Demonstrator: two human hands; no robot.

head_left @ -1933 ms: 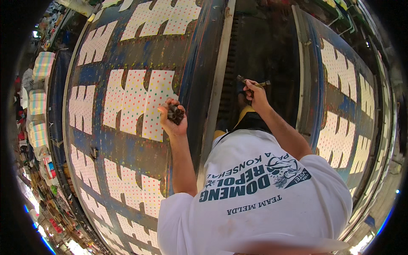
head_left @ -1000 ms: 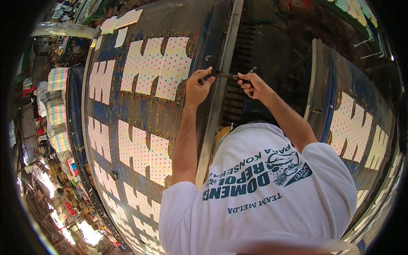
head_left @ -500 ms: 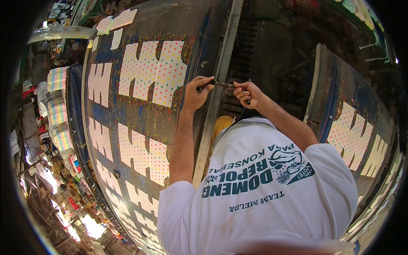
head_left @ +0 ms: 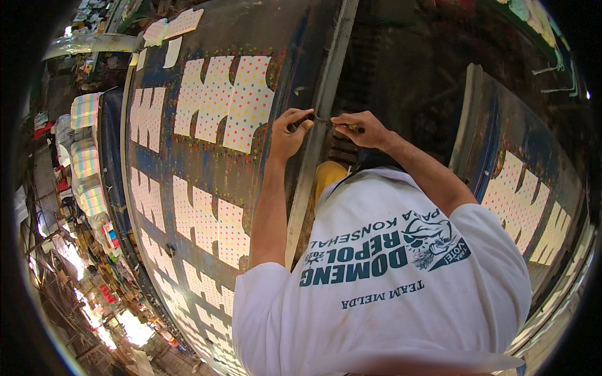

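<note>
At the metal rail (head_left: 327,81) on the edge of a long dark table, my two hands come close together. My left hand (head_left: 290,135) lies over the table side of the rail, its thumb and fingers curled around a small dark thing I cannot make out. From the other side, my right hand (head_left: 367,130) pinches a slim tool with a dark handle (head_left: 355,128), its kind unclear. A thin metal piece (head_left: 322,119) spans the short gap between the hands, over the rail. Fingers hide most of both held things.
White cut fabric pieces with coloured dots (head_left: 219,103) lie in rows on the table to my left. More dotted pieces (head_left: 514,194) lie on another table at right. Between the tables runs a dark gap. Striped cloths (head_left: 86,158) hang at far left.
My right hand has moved left toward the rail and my left hand, and its grip has turned, with the fingers now pointing left. My left hand has barely moved.
</note>
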